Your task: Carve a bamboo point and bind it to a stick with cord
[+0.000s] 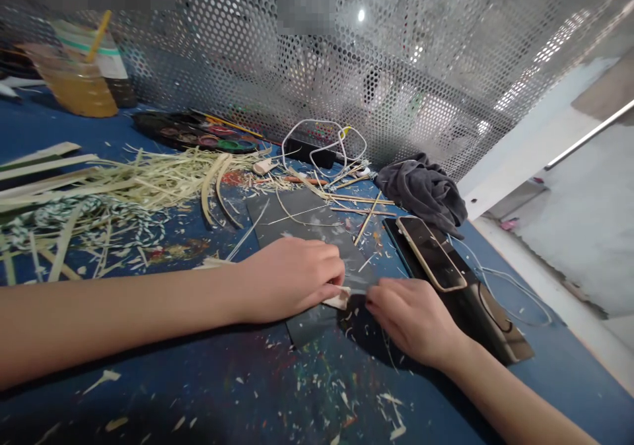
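Head view, single frame.

Left hand [292, 276]: nearly closed, fingers curled down and in. The fingertips and thumb pinch a small pale piece [339, 298], wood or bamboo by its look, and press it onto the near part of the dark mat [307, 224]. The knuckles face up and the wrist is flat. The forearm lies along the blue table [238, 392] and comes in from the left edge of the view.

Right hand [413, 319]: narrow, fingers bunched with the tips pointing left towards the pale piece, just beside it. A thin sliver shows between those tips and the piece. I cannot tell whether the hand grips a tool or only the sliver. The back of the hand faces up, and the forearm runs in from the lower right corner.

The two hands meet at the mat's near right corner, almost touching.

Surroundings:
- A phone [430, 252] lies face up on a dark case [488, 326], just right of the mat.
- A grey cloth [426, 191] is crumpled behind the phone.
- A heap of bamboo strips [148, 181] covers the table to the left, well apart from the hands.
- A paint palette [198, 135] and a white cable [321, 138] lie by the perforated screen [396, 68].
- Pale shavings [391, 412] are scattered over the near table.
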`<state>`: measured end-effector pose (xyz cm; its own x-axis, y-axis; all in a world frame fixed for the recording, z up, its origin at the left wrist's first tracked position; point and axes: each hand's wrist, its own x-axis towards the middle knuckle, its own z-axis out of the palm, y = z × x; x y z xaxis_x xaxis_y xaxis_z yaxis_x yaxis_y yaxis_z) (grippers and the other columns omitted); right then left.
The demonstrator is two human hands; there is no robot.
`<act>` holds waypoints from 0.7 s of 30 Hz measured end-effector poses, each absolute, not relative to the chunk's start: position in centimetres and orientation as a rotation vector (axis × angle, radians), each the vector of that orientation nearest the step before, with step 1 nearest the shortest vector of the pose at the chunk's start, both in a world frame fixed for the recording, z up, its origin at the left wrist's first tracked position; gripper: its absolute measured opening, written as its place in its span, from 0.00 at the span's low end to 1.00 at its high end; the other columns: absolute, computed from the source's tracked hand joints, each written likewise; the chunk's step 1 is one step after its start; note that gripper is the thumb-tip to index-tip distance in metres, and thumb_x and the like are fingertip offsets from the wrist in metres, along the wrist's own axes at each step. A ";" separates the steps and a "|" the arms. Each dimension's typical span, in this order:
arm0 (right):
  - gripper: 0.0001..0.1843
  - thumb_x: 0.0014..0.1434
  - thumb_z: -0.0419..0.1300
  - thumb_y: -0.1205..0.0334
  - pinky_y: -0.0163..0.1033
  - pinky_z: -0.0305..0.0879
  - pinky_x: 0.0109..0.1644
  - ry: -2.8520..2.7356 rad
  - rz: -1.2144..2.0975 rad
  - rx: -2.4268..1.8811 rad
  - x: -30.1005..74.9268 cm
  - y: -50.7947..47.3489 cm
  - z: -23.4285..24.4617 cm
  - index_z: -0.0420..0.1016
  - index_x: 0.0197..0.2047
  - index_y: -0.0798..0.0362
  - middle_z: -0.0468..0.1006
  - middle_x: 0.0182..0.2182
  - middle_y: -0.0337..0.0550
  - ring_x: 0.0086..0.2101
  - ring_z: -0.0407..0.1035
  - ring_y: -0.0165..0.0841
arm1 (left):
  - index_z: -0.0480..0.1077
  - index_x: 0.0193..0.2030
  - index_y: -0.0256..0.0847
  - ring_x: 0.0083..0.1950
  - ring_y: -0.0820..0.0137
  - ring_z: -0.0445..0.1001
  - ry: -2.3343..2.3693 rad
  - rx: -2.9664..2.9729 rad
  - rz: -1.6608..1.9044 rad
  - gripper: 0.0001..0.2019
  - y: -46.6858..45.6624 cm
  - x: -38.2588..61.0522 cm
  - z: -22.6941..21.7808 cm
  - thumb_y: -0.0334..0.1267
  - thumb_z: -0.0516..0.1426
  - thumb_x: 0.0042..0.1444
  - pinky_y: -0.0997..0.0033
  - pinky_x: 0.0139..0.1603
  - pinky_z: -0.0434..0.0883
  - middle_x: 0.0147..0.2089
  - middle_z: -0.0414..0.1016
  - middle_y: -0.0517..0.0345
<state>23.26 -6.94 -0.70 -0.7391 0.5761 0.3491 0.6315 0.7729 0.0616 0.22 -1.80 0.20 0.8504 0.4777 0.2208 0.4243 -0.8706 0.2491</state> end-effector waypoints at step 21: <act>0.20 0.71 0.42 0.57 0.39 0.40 0.27 -2.702 0.018 -1.400 22.5 -7.6 -0.9 0.68 0.31 0.52 0.71 0.18 0.36 0.18 0.60 0.30 | 0.69 0.37 0.40 0.35 0.61 0.73 0.866 2.785 0.310 0.15 -3.2 1.3 0.0 0.50 0.54 0.64 0.66 0.32 0.61 0.34 0.75 0.56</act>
<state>22.47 -7.59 -0.91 -0.5729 0.8156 0.0814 0.8144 0.5776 -0.0554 1.30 -3.22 -0.02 0.8052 0.5768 0.1374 0.5330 -0.8057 0.2585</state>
